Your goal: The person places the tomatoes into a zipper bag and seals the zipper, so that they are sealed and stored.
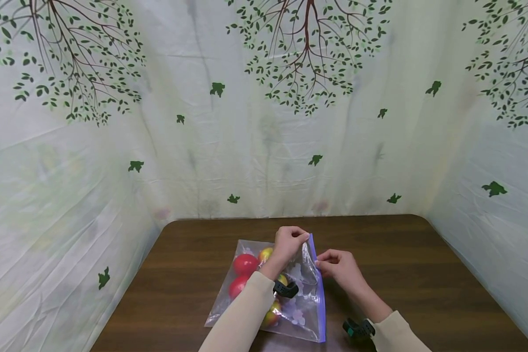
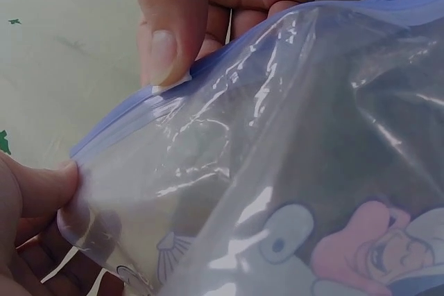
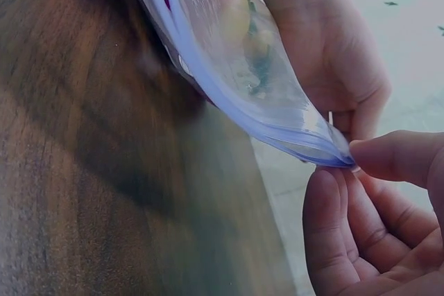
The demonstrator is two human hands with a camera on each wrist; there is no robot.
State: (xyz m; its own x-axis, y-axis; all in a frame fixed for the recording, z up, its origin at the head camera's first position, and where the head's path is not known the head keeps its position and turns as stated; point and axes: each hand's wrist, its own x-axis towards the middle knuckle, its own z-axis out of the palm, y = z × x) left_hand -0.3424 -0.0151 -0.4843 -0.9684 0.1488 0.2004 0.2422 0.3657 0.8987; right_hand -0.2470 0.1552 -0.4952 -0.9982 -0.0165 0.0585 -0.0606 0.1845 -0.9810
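A clear zip bag (image 1: 305, 313) with a purple-blue zip strip (image 1: 321, 308) lies on the table, its strip side to the right. Inside are red round fruits (image 1: 245, 264) and yellow-red ones (image 1: 272, 313). My left hand (image 1: 289, 247) reaches across the bag and pinches its far corner at the strip's end. Further along the strip, my right hand (image 1: 341, 268) pinches the zip between thumb and fingers. Under the right thumb (image 2: 166, 53) a small white piece (image 2: 172, 84) shows on the strip. Part of the strip stands parted in the right wrist view. My left forearm hides some fruits.
The brown wooden table (image 1: 193, 264) has rounded far corners. Pale cloth walls (image 1: 268, 171) printed with trees and leaves rise behind it and at both sides. Dark bands (image 1: 286, 289) sit on both wrists. Cartoon figures (image 2: 368, 247) are printed on the bag.
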